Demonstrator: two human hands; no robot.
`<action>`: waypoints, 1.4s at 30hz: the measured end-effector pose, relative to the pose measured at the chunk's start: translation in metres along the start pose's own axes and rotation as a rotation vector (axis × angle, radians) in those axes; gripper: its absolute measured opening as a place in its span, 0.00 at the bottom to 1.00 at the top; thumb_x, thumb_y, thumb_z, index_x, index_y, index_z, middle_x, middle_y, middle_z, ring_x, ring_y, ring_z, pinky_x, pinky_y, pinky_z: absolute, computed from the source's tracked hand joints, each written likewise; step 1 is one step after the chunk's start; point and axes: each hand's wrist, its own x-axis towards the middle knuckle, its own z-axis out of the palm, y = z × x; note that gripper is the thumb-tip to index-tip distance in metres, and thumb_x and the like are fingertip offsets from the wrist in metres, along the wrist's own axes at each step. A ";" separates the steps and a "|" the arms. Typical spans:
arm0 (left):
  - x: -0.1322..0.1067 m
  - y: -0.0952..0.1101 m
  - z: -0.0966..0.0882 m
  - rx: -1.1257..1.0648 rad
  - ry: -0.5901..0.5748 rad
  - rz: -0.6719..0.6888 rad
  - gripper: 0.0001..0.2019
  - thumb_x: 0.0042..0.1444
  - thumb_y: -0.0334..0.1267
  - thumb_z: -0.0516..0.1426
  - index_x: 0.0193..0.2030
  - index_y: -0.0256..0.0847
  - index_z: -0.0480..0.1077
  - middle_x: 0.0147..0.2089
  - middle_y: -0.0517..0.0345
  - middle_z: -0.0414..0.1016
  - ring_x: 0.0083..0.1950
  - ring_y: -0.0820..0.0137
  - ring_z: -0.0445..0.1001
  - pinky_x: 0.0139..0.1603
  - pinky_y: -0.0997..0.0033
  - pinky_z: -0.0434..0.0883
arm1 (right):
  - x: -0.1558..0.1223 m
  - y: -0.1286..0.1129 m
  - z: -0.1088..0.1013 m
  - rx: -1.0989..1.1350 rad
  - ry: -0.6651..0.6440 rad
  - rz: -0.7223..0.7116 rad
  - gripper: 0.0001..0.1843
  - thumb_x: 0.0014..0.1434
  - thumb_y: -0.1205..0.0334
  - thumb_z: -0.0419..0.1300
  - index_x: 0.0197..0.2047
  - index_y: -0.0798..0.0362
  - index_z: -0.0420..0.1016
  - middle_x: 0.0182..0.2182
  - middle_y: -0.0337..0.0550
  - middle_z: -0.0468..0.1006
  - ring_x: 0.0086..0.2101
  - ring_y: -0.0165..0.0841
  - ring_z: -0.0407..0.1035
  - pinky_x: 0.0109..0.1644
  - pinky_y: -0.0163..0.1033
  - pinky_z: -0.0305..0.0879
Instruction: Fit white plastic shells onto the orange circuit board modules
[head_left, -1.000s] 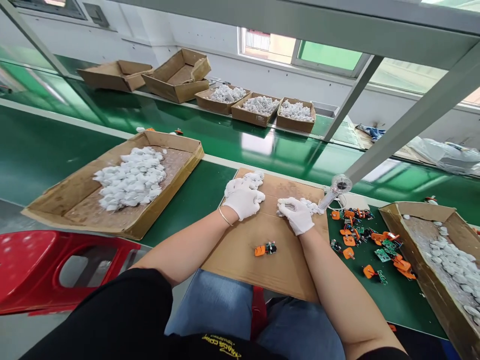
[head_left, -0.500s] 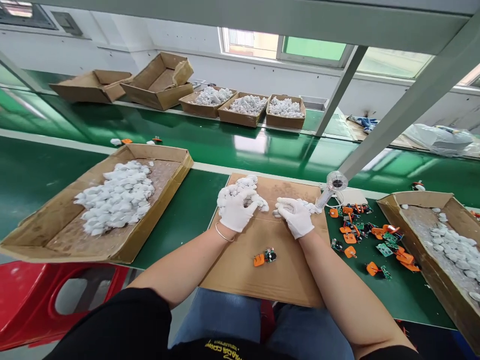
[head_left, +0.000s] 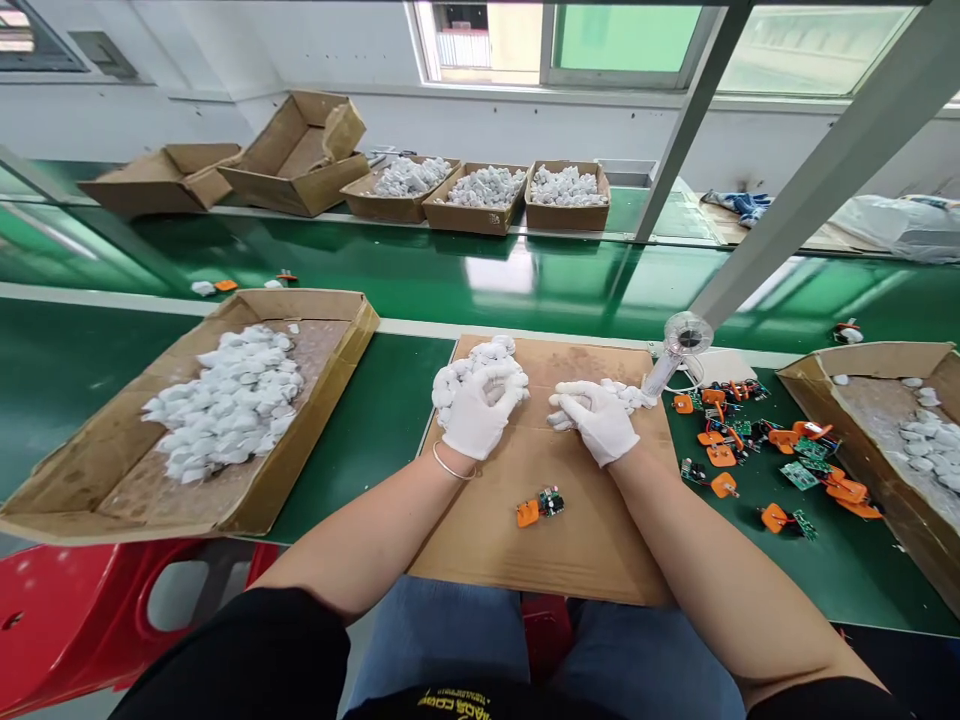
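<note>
My left hand [head_left: 478, 412], in a white glove, is against a pile of small white pieces [head_left: 457, 378] at the back left of a cardboard sheet [head_left: 480, 545]. Its thumb and fingers curl together; whatever lies between them blends with the glove. Across a short gap, my gloved right hand [head_left: 600, 420] has its fingers pressed together, and I cannot make out what they hold. Just behind it lie a few more white pieces [head_left: 621, 393]. Nearer to me on the cardboard rests a small green circuit board [head_left: 552, 501] joined to an orange part [head_left: 528, 513].
A cardboard tray of white pieces [head_left: 315, 440] stands left, another tray [head_left: 862, 420] right. Several orange parts with circuit boards [head_left: 799, 475] lie right of the cardboard, beside a small clear fan [head_left: 687, 335]. Boxes of white pieces [head_left: 487, 215] line the back shelf.
The camera view has tilted and shifted slightly. My left hand's fingers have drawn closer together at the pile. My right hand stays near the small group of white pieces.
</note>
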 end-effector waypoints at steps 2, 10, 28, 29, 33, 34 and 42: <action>-0.006 0.006 0.002 0.023 -0.082 0.035 0.13 0.48 0.38 0.67 0.40 0.39 0.75 0.41 0.51 0.80 0.45 0.61 0.81 0.53 0.52 0.79 | -0.001 0.000 0.001 0.014 -0.002 -0.043 0.24 0.43 0.51 0.75 0.41 0.53 0.79 0.34 0.44 0.83 0.33 0.38 0.81 0.41 0.46 0.81; -0.016 0.011 0.005 0.123 -0.297 0.001 0.13 0.47 0.36 0.64 0.41 0.38 0.76 0.44 0.51 0.81 0.47 0.63 0.80 0.53 0.59 0.80 | -0.003 -0.001 0.002 -0.082 -0.042 -0.119 0.18 0.44 0.54 0.74 0.38 0.53 0.81 0.35 0.47 0.84 0.37 0.42 0.81 0.49 0.51 0.80; -0.011 0.014 -0.008 0.749 -0.301 0.548 0.05 0.54 0.38 0.66 0.33 0.41 0.75 0.31 0.58 0.73 0.37 0.68 0.71 0.41 0.65 0.70 | -0.011 -0.003 0.008 -0.107 -0.092 -0.053 0.20 0.43 0.51 0.75 0.38 0.54 0.84 0.40 0.50 0.85 0.43 0.46 0.80 0.56 0.53 0.77; -0.010 0.014 -0.008 0.788 -0.292 0.565 0.05 0.55 0.38 0.65 0.32 0.41 0.74 0.31 0.58 0.72 0.36 0.68 0.70 0.40 0.66 0.69 | -0.014 -0.005 0.010 -0.118 -0.106 -0.053 0.20 0.44 0.51 0.74 0.39 0.53 0.84 0.42 0.50 0.85 0.45 0.46 0.80 0.57 0.52 0.76; -0.011 0.010 -0.005 0.990 -0.282 0.656 0.08 0.55 0.34 0.60 0.25 0.40 0.70 0.28 0.56 0.68 0.31 0.68 0.66 0.33 0.67 0.63 | -0.025 -0.006 0.022 -0.166 -0.172 -0.051 0.20 0.45 0.54 0.73 0.42 0.53 0.83 0.43 0.47 0.85 0.46 0.44 0.80 0.56 0.47 0.77; -0.013 0.009 -0.002 1.048 -0.284 0.668 0.08 0.54 0.34 0.60 0.24 0.40 0.69 0.27 0.56 0.67 0.30 0.68 0.65 0.32 0.67 0.61 | -0.027 -0.005 0.024 -0.175 -0.171 -0.036 0.20 0.44 0.55 0.73 0.41 0.54 0.82 0.41 0.47 0.85 0.44 0.43 0.80 0.53 0.46 0.78; -0.030 0.030 0.004 0.945 -0.360 0.338 0.22 0.43 0.47 0.71 0.41 0.40 0.72 0.40 0.53 0.72 0.40 0.63 0.70 0.41 0.64 0.68 | -0.014 -0.007 0.015 -0.099 0.005 0.046 0.14 0.42 0.60 0.74 0.31 0.53 0.76 0.26 0.43 0.82 0.30 0.38 0.79 0.36 0.42 0.80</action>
